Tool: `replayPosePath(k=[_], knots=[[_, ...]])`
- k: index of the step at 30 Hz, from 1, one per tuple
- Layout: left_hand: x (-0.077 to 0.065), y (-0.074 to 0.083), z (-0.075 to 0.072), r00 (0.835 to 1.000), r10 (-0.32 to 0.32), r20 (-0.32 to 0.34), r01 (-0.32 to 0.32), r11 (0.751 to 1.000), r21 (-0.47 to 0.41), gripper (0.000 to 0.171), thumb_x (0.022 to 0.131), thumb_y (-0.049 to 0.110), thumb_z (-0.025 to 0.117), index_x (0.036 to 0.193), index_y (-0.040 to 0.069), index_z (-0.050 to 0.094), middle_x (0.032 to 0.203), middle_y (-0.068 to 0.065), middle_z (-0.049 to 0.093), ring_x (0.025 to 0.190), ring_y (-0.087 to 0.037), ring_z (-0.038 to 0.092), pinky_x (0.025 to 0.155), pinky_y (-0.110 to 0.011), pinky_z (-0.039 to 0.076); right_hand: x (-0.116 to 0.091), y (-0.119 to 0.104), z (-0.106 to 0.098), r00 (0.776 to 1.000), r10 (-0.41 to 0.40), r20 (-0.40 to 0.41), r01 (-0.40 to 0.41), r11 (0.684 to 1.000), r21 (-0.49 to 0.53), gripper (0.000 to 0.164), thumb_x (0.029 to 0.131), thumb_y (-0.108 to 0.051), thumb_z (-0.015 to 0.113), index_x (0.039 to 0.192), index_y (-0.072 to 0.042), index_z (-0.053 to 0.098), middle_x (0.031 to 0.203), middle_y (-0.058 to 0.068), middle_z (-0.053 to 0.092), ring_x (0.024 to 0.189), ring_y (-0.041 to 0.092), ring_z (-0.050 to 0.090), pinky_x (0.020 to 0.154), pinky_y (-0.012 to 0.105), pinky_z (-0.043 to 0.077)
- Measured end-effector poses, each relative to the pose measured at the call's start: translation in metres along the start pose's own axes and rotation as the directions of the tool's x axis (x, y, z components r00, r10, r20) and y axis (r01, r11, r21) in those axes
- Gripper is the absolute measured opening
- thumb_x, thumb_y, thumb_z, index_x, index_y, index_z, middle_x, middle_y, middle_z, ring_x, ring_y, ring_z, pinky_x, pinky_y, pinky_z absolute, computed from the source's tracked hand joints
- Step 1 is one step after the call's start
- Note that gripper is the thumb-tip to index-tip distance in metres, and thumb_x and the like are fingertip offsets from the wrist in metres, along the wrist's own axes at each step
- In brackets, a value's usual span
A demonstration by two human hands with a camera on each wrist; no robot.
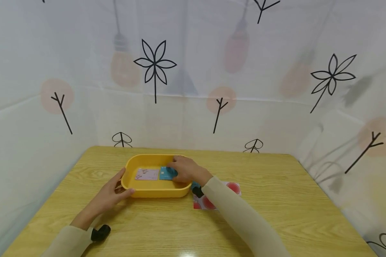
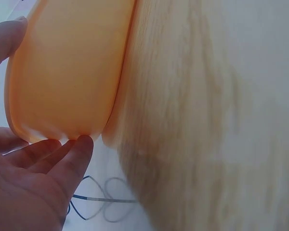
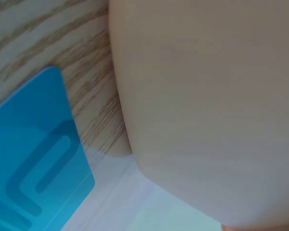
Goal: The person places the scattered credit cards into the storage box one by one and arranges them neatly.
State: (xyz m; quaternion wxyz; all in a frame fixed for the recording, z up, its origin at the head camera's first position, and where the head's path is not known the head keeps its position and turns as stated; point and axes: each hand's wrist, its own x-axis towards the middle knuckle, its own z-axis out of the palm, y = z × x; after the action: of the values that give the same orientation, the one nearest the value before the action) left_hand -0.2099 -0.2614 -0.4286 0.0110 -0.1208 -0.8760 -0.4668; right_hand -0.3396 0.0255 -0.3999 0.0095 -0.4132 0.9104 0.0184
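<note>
A yellow tray [image 1: 157, 193] sits on the wooden table. My left hand [image 1: 107, 196] grips its left end, thumb at the near side and fingers round the outer wall. In the left wrist view, the fingertips [image 2: 84, 142] of that hand press the tray's end wall [image 2: 70, 72]. Inside the tray lie a pale pink patterned card [image 1: 147, 174] and a blue card [image 1: 166, 173]. Reaching over the right rim, my right hand [image 1: 186, 169] holds the blue card by its right part, fingers curled and partly covering it. Another blue card [image 3: 43, 149] lies on the table below the right wrist.
A sheet with red circles [image 1: 209, 203] lies right of the tray, partly under the right forearm. The wooden table [image 1: 270, 182] extends to the right and front. Behind it hangs a pale cloth [image 1: 193, 117] printed with flowers.
</note>
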Motion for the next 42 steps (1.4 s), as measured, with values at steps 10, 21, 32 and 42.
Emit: replayPosePath(k=[10,21,32,42], knots=[[-0.0003,-0.0016,0.0009,1.0,-0.009,0.004,0.009,1.0,-0.007,0.096,0.089,0.037,0.068,0.153,0.0,0.006,0.154,-0.026,0.016,0.133,-0.041,0.037,0.1,-0.044,0.041,0.0006,-0.001,0.0002,1.0,0.007,0.023,-0.007,1.0,-0.009,0.049,0.088,-0.039,0.067,0.134,-0.024,0.057,0.101,-0.003,0.05,0.083,0.012,0.045,0.072,0.024,0.042],[0.0008,-0.0039,0.0018,1.0,-0.015,0.001,0.015,1.0,0.007,0.097,0.088,0.039,0.068,0.153,0.0,0.006,0.155,-0.025,0.016,0.133,-0.041,0.037,0.1,-0.043,0.042,-0.0003,-0.0029,-0.0025,0.999,0.009,0.053,-0.007,0.999,-0.039,0.044,0.088,-0.04,0.066,0.13,-0.025,0.061,0.106,-0.004,0.055,0.085,0.01,0.048,0.079,0.025,0.046],[0.0001,-0.0013,0.0014,1.0,-0.029,0.001,0.029,1.0,0.006,0.098,0.088,0.04,0.068,0.153,0.001,0.006,0.155,-0.025,0.016,0.133,-0.041,0.036,0.1,-0.043,0.041,0.0006,-0.0032,-0.0008,0.998,0.023,0.052,-0.02,0.999,-0.05,0.042,0.088,-0.041,0.065,0.126,-0.025,0.063,0.107,-0.003,0.056,0.088,0.011,0.051,0.085,0.028,0.047],[-0.0008,-0.0003,0.0012,0.999,-0.033,0.007,0.033,0.999,-0.006,0.098,0.088,0.039,0.068,0.153,0.001,0.005,0.154,-0.025,0.017,0.133,-0.04,0.038,0.1,-0.043,0.042,0.0019,-0.0017,0.002,0.998,0.029,0.052,-0.026,0.999,-0.047,0.037,0.089,-0.04,0.064,0.124,-0.027,0.063,0.113,-0.004,0.057,0.097,0.013,0.054,0.09,0.03,0.047]])
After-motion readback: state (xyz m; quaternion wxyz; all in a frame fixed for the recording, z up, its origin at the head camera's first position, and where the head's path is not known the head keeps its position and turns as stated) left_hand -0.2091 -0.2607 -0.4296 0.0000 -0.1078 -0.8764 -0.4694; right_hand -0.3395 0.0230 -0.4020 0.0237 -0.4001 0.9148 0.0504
